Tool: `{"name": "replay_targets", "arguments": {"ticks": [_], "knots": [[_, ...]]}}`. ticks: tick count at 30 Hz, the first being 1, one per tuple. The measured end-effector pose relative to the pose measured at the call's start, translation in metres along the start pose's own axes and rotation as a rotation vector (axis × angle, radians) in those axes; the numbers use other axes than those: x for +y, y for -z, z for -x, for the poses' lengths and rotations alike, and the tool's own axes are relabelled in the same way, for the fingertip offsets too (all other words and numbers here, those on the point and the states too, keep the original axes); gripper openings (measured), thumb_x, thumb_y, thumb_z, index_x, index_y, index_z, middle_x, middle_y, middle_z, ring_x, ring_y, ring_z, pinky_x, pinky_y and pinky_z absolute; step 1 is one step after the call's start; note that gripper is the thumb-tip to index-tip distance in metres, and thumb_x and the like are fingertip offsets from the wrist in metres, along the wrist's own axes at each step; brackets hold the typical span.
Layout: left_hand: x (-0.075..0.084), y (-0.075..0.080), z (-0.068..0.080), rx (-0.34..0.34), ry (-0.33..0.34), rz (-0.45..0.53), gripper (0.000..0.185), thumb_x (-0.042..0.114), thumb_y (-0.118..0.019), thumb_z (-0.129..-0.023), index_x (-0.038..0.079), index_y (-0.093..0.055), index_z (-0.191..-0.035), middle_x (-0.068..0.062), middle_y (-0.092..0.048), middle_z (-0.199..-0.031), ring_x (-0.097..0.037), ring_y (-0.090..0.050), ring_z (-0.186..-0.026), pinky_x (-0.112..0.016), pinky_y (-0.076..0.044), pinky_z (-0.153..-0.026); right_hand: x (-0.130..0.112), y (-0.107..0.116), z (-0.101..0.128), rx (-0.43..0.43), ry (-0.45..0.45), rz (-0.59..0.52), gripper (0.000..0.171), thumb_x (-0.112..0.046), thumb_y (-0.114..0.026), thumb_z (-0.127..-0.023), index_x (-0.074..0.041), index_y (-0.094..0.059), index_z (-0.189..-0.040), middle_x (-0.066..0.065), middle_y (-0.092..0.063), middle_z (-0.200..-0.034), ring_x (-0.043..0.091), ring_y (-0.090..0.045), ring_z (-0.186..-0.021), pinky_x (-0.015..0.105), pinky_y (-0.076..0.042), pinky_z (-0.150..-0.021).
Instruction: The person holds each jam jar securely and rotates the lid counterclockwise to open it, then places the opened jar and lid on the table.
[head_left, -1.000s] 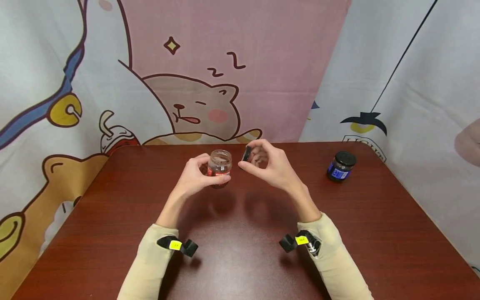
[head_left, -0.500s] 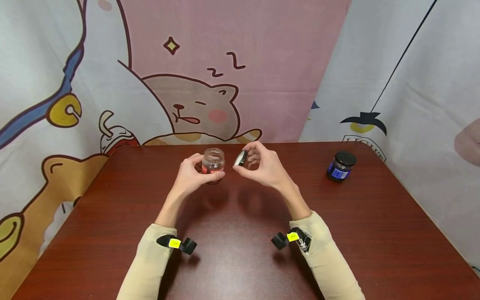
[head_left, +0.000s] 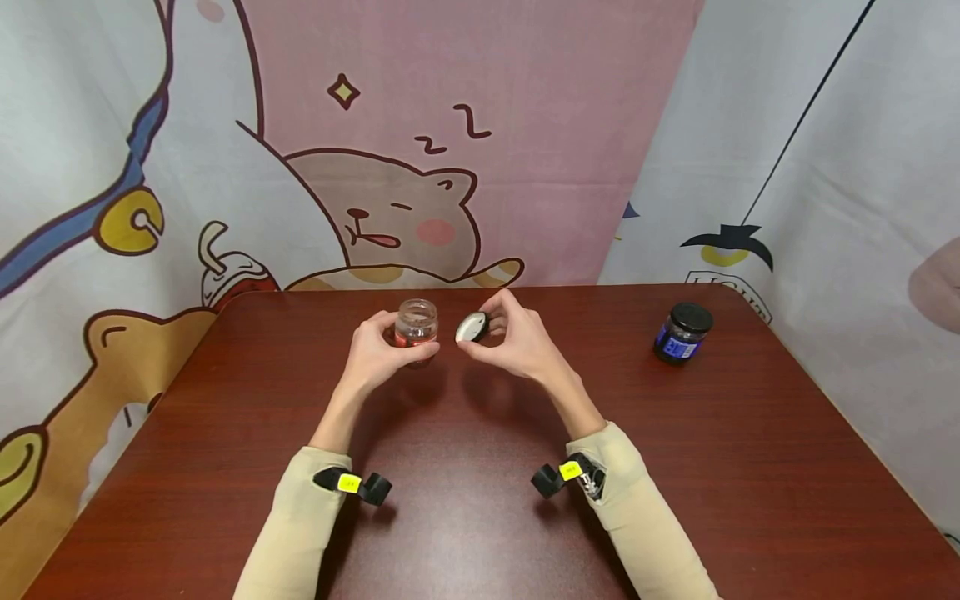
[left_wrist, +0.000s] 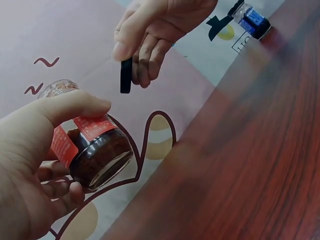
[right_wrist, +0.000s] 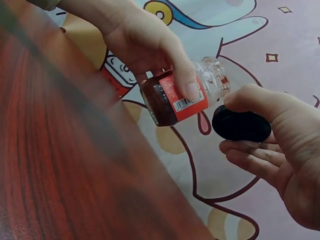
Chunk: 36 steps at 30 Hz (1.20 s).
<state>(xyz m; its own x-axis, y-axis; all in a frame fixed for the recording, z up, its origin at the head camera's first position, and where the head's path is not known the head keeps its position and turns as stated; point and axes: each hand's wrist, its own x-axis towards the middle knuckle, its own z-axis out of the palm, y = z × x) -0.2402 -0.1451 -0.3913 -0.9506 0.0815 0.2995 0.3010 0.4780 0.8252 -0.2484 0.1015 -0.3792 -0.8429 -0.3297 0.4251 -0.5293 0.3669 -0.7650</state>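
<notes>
one open jar (head_left: 416, 322) in left hand (head_left: 375, 357), one lid (head_left: 472, 327) in right hand (head_left: 517, 342).

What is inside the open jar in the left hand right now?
The jar, gripped by the left hand, holds a dark reddish-brown paste filling its lower part; the neck looks empty. The red label and fingers cover part of the contents. The right hand holds the lid.

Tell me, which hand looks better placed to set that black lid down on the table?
Probably the right hand: its grip already pinches the black lid, beside the open jar. The left hand is busy holding that jar.
</notes>
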Motion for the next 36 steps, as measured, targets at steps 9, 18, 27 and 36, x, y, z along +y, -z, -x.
{"name": "replay_targets", "arguments": {"ticks": [9, 18, 27, 36], "knots": [[-0.008, 0.0, 0.0, 0.005, 0.035, -0.016, 0.045, 0.028, -0.092, -0.072, 0.006, -0.073, -0.106, -0.01, -0.066, -0.098, -0.024, -0.058, -0.091, -0.037, -0.048, -0.075, 0.01, -0.009, 0.0, 0.009, -0.044, 0.017, 0.047, -0.023, -0.088, -0.078, -0.003, -0.058, -0.108, 0.008, -0.07, -0.098, 0.022, -0.071, -0.088, 0.037, -0.058, -0.08], [-0.018, -0.002, -0.001, -0.01, 0.086, -0.058, 0.055, 0.03, -0.092, -0.071, 0.002, -0.07, -0.114, -0.014, -0.068, -0.108, -0.03, -0.06, -0.101, -0.043, -0.048, -0.086, 0.026, -0.02, 0.0, -0.037, -0.058, 0.032, 0.039, -0.026, -0.09, -0.077, -0.007, -0.064, -0.099, 0.002, -0.071, -0.094, 0.014, -0.071, -0.082, 0.029, -0.058, -0.075], [-0.025, -0.003, -0.001, -0.015, 0.132, -0.085, 0.06, 0.031, -0.091, -0.071, -0.001, -0.069, -0.116, -0.017, -0.069, -0.109, -0.032, -0.06, -0.103, -0.045, -0.048, -0.088, 0.035, -0.027, 0.003, -0.079, -0.066, 0.072, 0.039, -0.026, -0.091, -0.075, -0.007, -0.066, -0.096, 0.002, -0.071, -0.09, 0.013, -0.07, -0.078, 0.027, -0.057, -0.072], [-0.034, -0.005, -0.001, -0.024, 0.142, -0.091, 0.059, 0.028, -0.091, -0.072, -0.003, -0.068, -0.116, -0.017, -0.07, -0.107, -0.032, -0.062, -0.1, -0.042, -0.048, -0.084, 0.044, -0.034, 0.006, -0.106, -0.113, 0.09, 0.04, -0.024, -0.092, -0.073, -0.005, -0.064, -0.095, 0.004, -0.071, -0.088, 0.013, -0.07, -0.077, 0.026, -0.057, -0.072]]}}
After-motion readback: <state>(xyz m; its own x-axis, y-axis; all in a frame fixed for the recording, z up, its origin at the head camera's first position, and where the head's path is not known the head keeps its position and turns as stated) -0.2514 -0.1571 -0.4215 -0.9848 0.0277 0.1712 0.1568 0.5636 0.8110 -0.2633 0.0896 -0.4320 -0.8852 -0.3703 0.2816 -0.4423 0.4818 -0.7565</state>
